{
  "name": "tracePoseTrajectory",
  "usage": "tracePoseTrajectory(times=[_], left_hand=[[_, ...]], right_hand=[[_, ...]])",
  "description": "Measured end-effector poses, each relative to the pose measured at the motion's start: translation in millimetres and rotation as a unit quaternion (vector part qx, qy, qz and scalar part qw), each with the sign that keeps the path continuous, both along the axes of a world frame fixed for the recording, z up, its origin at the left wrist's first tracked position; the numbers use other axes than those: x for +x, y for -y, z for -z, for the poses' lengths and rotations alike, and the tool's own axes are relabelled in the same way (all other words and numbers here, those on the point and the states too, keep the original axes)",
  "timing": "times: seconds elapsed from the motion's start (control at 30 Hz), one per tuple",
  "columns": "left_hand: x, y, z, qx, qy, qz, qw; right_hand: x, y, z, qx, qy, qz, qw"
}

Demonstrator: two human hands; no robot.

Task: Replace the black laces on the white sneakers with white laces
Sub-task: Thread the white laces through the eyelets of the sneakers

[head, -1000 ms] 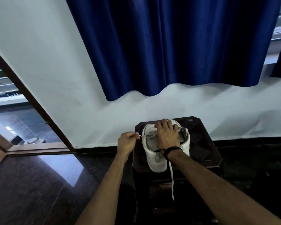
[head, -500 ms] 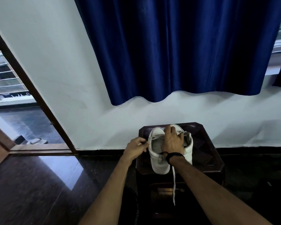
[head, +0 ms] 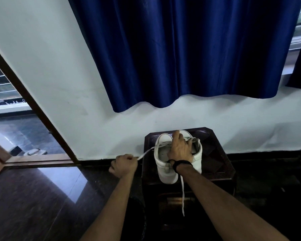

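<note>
Two white sneakers (head: 165, 173) stand side by side on a dark wooden stool (head: 217, 164), heels toward me. My right hand (head: 180, 148) lies on top of the sneakers and presses them down, fingers spread over the tongue area. My left hand (head: 124, 165) is a fist to the left of the stool and grips one end of a white lace (head: 146, 153), stretched taut from the left sneaker's eyelets. The other lace end (head: 182, 195) hangs down the stool's front. No black lace shows on the sneakers.
The stool stands against a white wall (head: 59, 66) under a dark blue curtain (head: 181, 49). An open doorway with a brown frame (head: 30, 108) lies to the left. The floor (head: 33, 197) is dark and glossy.
My left hand has pulled away from the sneaker to the left and down, drawing the white lace out taut. My right hand stays pressed on the sneakers.
</note>
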State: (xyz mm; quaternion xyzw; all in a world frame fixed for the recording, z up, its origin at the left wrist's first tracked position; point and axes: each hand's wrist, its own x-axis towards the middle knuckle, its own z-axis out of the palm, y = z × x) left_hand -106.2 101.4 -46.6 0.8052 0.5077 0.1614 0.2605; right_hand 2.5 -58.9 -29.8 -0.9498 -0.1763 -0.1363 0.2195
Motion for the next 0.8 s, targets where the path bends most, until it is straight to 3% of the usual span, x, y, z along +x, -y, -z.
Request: tracePoseTrajectory(times=[0.03,0.1,0.17,0.23,0.37,0.5,0.67,0.8], left_hand=[[9.3,2.2,3.0,0.012,0.044,0.063,0.997],[27.4,12.0,2.2,-0.075,0.154,0.175,0.97],[41.9,22.4,-1.9,-0.154,0.192,0.227,0.942],[51.9,27.1,0.2,-0.17,0.196,0.243,0.935],[52.6,24.9,6.9,-0.095,0.188,0.228,0.951],[46.8,25.8,11.7,-0.031,0.172,0.143,0.974],[57.0,39.9,13.6,-0.107,0.198,0.045,0.973],[52.5,45.2,12.2,-0.171,0.186,0.05,0.966]], right_hand=[[0.9,-0.3,1.1,0.0,0.001,0.0,1.0],[1.6,-0.7,3.2,0.0,0.001,0.001,1.0],[2.4,-0.6,4.6,0.008,0.01,0.003,1.0],[2.8,-0.7,5.7,0.01,0.016,0.003,1.0],[2.4,-0.3,3.4,0.005,0.008,0.002,1.0],[1.3,-0.8,1.1,-0.008,-0.009,-0.002,1.0],[0.9,-0.4,2.4,0.002,-0.011,0.007,1.0],[3.9,1.8,1.9,-0.013,-0.036,0.003,0.999]])
